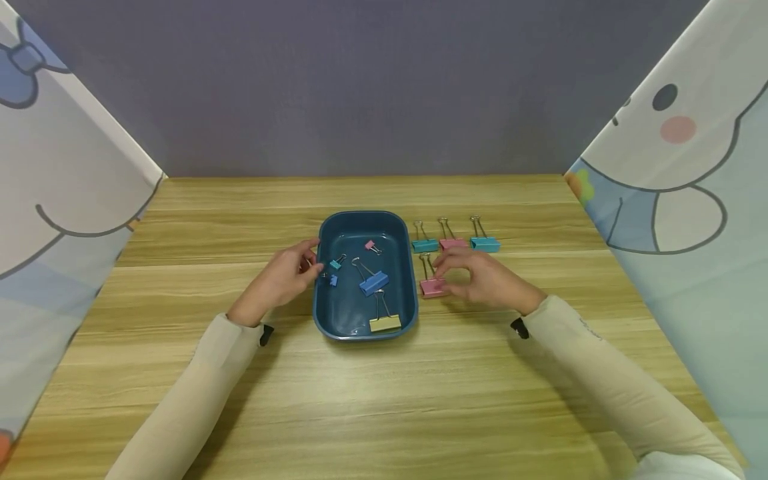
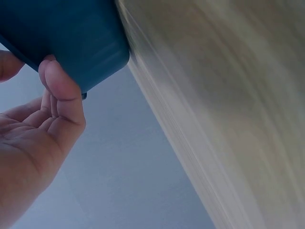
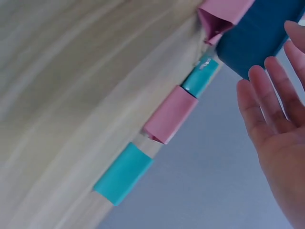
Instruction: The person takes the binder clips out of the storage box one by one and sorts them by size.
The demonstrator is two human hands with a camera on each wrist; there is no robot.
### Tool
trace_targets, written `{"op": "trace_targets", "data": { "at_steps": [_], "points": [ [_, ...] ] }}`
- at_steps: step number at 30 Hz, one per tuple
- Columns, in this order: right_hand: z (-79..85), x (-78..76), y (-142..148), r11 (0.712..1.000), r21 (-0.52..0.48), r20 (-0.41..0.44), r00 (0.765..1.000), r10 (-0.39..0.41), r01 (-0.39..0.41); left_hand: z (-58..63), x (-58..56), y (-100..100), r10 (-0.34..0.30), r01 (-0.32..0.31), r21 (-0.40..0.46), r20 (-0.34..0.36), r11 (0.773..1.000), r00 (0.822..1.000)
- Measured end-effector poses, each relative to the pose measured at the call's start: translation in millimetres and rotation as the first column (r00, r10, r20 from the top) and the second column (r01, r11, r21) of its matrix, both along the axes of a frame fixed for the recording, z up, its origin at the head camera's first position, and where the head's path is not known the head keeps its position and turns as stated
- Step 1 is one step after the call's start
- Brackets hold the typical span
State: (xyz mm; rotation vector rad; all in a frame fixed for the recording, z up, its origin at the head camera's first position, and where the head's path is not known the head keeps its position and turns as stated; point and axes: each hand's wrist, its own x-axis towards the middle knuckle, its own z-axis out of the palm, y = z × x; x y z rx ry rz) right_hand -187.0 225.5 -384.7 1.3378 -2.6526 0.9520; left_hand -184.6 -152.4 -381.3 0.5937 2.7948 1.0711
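Head view: left hand (image 1: 282, 277) pinches the tray's rim (image 1: 366, 339).

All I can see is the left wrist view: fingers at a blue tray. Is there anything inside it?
Observer: Yes, among other things a yellow clip lies at the near end of the tray.
Visitor: Oh! And what's going on beside it?
Observer: To its right, the right hand is at a pink clip.
Visitor: Anything further back?
Observer: A row: a teal clip, another pink clip and a second teal clip.
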Motion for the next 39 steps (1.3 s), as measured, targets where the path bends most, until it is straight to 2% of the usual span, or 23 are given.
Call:
{"op": "trace_targets", "data": {
  "at_steps": [8,15,20,29,39],
  "points": [
    [8.3,2.2,-10.8,0.998,-0.046,-0.061,0.998,0.033,-0.036,-1.9,2.0,-0.5,0.002,-0.002,-0.011,-0.003,1.000,1.000],
    [16.9,6.4,-24.1,0.999,-0.024,-0.078,0.997,0.023,-0.025,-3.6,3.0,-0.3,0.003,-0.003,0.000,0.008,1.000,1.000],
    [19.5,6.2,-35.0,0.998,-0.020,-0.090,0.994,0.060,-0.062,-4.5,3.0,0.0,0.005,-0.005,0.004,0.011,1.000,1.000],
    [22.5,2.1,-54.3,0.996,-0.007,-0.003,0.996,0.089,-0.089,-3.8,3.3,0.5,0.005,-0.005,-0.003,-0.003,1.000,1.000],
    [24.1,-6.5,-68.6,0.992,0.002,-0.021,0.991,0.129,-0.129,-2.5,-0.1,0.0,-0.007,0.007,0.014,-0.021,1.000,1.000]
  ]
}}
